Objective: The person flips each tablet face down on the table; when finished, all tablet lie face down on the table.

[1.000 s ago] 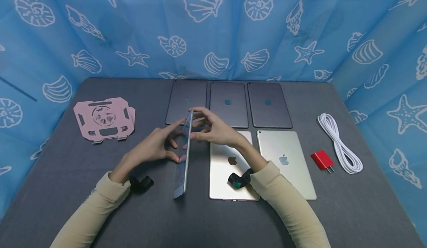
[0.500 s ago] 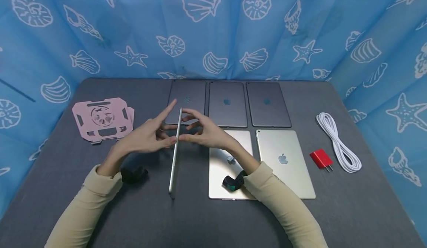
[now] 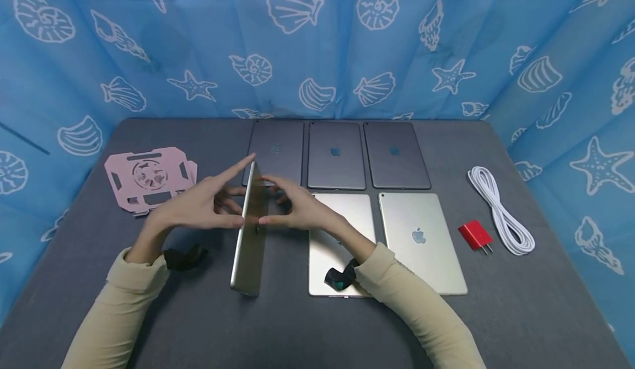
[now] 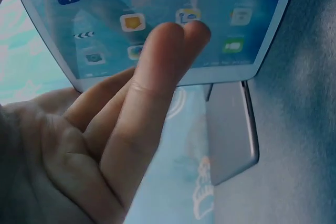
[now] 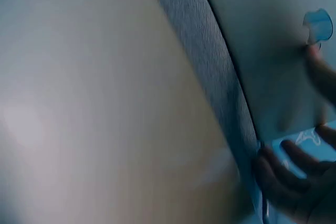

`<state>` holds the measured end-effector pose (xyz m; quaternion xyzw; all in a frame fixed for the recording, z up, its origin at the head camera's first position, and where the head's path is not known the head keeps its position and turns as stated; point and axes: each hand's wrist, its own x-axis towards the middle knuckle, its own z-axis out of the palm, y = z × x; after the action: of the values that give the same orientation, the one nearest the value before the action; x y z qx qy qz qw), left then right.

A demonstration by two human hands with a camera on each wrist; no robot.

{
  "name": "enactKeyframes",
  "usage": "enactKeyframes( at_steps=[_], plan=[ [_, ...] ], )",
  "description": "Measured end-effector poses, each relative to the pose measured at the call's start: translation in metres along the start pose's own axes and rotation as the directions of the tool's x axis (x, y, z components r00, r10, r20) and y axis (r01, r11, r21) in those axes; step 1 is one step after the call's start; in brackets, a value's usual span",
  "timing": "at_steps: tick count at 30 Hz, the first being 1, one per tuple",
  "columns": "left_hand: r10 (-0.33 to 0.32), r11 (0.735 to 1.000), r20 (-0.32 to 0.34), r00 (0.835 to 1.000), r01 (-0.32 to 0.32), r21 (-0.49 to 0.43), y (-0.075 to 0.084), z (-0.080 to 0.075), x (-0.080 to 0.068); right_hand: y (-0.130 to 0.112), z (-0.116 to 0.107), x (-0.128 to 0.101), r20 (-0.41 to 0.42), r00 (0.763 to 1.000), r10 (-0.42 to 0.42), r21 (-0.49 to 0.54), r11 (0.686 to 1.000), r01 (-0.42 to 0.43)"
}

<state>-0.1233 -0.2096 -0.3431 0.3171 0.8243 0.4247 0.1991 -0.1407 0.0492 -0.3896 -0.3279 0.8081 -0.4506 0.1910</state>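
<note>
Tablet (image 3: 249, 236) stands on edge between left hand (image 3: 198, 206) and right hand (image 3: 297, 210)

Quick tally of what's on the bench (image 3: 89, 297)

Six tablets total: three dark ones (image 3: 335, 155) in the back row, two silver ones (image 3: 420, 236) lying flat, one more (image 3: 250, 236) standing on edge. Plus one pink stand (image 3: 149, 177), one white cable (image 3: 501, 212), one red plug (image 3: 474, 234).
</note>
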Motion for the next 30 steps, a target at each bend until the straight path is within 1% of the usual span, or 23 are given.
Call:
enactKeyframes(
  at_steps=[4, 7, 10, 14, 19, 24, 30],
  plan=[
    [-0.021, 0.995, 0.030, 0.999, 0.024, -0.096, -0.005, -0.006, -0.010, -0.001, 0.003, -0.001, 0.022, 0.998, 0.055, -0.070, 0.996, -0.053],
    [-0.017, 0.987, 0.049, 0.999, 0.025, -0.158, -0.010, -0.011, -0.017, -0.003, 0.005, -0.001, 0.031, 0.997, 0.077, -0.117, 0.990, -0.072],
    [-0.005, 0.976, 0.062, 0.998, 0.018, -0.219, -0.015, -0.016, -0.023, -0.003, 0.006, -0.002, 0.038, 0.994, 0.098, -0.169, 0.981, -0.091],
    [-0.007, 0.955, 0.064, 0.998, 0.026, -0.295, -0.019, -0.022, -0.031, -0.005, 0.008, -0.001, 0.045, 0.991, 0.128, -0.240, 0.964, -0.114],
    [-0.026, 0.935, 0.081, 0.996, 0.053, -0.350, -0.020, -0.029, -0.039, -0.006, 0.011, -0.001, 0.049, 0.984, 0.169, -0.298, 0.943, -0.147],
    [-0.031, 0.917, 0.099, 0.995, 0.067, -0.393, -0.023, -0.031, -0.042, -0.005, 0.016, -0.001, 0.036, 0.988, 0.152, -0.340, 0.931, -0.131],
    [-0.049, 0.918, 0.099, 0.994, 0.084, -0.387, -0.026, -0.029, -0.044, -0.005, 0.018, -0.002, 0.018, 0.990, 0.138, -0.352, 0.928, -0.122]
  ],
)
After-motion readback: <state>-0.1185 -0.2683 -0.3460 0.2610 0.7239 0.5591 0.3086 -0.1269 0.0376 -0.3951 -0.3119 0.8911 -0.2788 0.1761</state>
